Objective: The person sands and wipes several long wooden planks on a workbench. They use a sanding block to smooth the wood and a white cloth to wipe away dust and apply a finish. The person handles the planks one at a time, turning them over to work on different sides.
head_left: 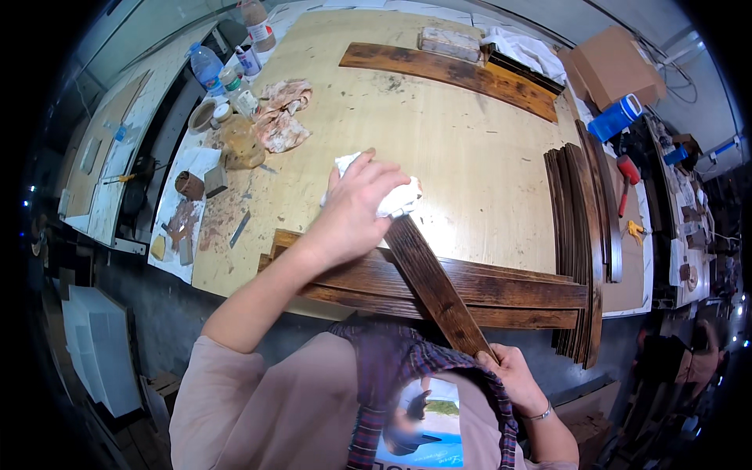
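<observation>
A dark brown wooden strip (431, 278) slants from near my body toward the middle of the table. At its far end, my left hand (356, 204) is closed on a white cloth (395, 197), which lies against the strip. My right hand (513, 380) grips the near end of the strip, close to my body. Beneath the strip, several stained boards (501, 294) lie crosswise along the table's near edge.
A stack of dark slats (576, 235) lies at the right, beside a red mallet (627, 176). Bottles (243, 98), a jar (239, 141) and a stained rag (282, 113) stand or lie at the left. Far back are a long board (423, 66) and a cardboard box (615, 66).
</observation>
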Demonstrator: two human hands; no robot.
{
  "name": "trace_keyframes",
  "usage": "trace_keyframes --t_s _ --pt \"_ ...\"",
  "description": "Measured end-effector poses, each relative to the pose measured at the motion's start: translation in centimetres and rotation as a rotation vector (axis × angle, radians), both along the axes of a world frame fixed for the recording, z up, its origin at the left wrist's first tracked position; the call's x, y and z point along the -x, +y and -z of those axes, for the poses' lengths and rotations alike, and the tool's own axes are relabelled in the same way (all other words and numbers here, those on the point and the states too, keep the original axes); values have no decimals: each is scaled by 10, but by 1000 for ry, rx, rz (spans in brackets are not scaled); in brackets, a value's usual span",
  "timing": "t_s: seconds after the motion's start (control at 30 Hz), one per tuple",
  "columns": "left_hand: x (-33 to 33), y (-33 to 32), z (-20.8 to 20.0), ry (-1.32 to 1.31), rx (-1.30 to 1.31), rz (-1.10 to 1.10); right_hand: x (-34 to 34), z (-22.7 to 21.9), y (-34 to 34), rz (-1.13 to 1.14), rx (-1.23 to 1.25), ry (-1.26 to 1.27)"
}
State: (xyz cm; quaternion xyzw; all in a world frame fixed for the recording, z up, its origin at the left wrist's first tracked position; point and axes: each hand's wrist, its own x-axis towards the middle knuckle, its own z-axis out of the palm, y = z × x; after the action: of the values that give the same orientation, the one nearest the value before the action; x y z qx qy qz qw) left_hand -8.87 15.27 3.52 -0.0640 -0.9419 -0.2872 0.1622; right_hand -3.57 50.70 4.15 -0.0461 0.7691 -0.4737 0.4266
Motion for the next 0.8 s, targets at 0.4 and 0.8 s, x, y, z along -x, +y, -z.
trace_keyframes --t_s 0.4,0.8 --pt "-33 98 -15 -234 -595 941 62 -20 -12 423 359 -51" --pt "54 -17 -27 628 34 87 43 -41 -6 -47 101 175"
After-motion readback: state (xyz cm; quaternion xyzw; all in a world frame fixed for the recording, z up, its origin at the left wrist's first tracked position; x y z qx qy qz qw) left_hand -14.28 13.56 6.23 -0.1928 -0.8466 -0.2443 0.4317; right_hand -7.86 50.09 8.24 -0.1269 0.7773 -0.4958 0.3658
